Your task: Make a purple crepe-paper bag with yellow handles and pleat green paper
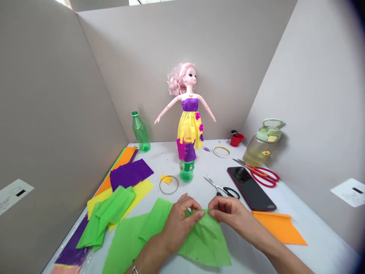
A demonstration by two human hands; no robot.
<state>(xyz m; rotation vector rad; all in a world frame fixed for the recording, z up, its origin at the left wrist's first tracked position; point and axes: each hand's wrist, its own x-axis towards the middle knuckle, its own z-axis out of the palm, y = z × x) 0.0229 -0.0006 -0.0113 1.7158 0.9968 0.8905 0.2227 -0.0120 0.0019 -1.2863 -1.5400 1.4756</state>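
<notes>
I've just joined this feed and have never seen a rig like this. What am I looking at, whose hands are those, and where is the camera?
This single picture comes from a camera worn on a person's head, looking forward and down. There's no machine: the left hand and right hand are the person's own. Their fingers pinch a sheet of green paper. On the white table stand a doll in a purple and yellow dress, black-handled scissors and a phone.

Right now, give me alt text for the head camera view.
The left hand and right hand pinch green paper on a white table. Ahead, a doll in a purple and yellow dress stands on a green bottle, with scissors and a phone to the right.
</notes>
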